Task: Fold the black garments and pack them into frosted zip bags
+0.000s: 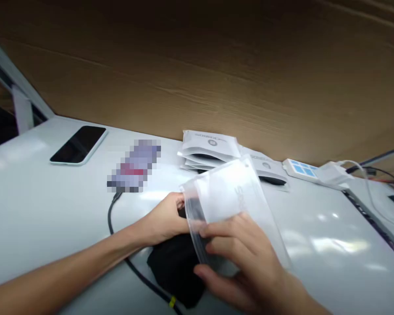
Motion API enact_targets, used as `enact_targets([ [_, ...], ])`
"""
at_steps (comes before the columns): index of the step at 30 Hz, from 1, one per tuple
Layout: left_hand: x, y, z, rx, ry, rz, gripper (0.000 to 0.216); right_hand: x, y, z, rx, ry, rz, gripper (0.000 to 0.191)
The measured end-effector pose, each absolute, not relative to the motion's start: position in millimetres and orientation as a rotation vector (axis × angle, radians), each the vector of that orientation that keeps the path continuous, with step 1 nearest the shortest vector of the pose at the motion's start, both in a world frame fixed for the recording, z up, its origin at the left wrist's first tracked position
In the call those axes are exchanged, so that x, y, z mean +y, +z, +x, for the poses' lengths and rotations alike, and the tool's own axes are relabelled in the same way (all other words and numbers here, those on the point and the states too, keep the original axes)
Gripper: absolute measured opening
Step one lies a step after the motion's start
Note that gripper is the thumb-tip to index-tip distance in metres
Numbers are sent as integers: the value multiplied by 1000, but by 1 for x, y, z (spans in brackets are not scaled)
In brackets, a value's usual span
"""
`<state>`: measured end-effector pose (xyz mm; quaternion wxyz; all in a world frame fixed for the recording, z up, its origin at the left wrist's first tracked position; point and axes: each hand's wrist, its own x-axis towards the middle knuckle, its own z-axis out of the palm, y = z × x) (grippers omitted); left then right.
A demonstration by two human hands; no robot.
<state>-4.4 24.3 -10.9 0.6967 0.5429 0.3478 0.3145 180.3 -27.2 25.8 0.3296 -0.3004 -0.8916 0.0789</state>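
A frosted clear plastic bag with grey print is tilted in front of me, its open mouth facing left. My right hand grips the bag's near edge at the mouth, thumb and fingers curled. My left hand is closed on a black sock, with its fingertips and thumb at the bag's mouth, partly behind the clear plastic. Most of the dark cloth hangs below the left hand onto the table. How much of it is inside the bag is hidden.
Behind the bag lies a stack of filled packets, with another packet beside it. A phone and a blurred-out device with a black cable lie left. A white power strip sits right, against the cardboard wall.
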Motion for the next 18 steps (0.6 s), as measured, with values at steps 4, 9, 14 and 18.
enact_targets([
  [4,32,-8,-13,831,804,946,40,-27,27,179,-2404,51,-759,14],
  [9,35,-2,-19,736,748,520,45,-22,27,182,-2444,-19,-750,18],
  [14,41,-3,-26,676,687,216,51,-22,31,190,-2238,54,-738,9],
  [18,48,-9,-30,716,886,182,46,-16,25,197,-2122,348,-974,22],
])
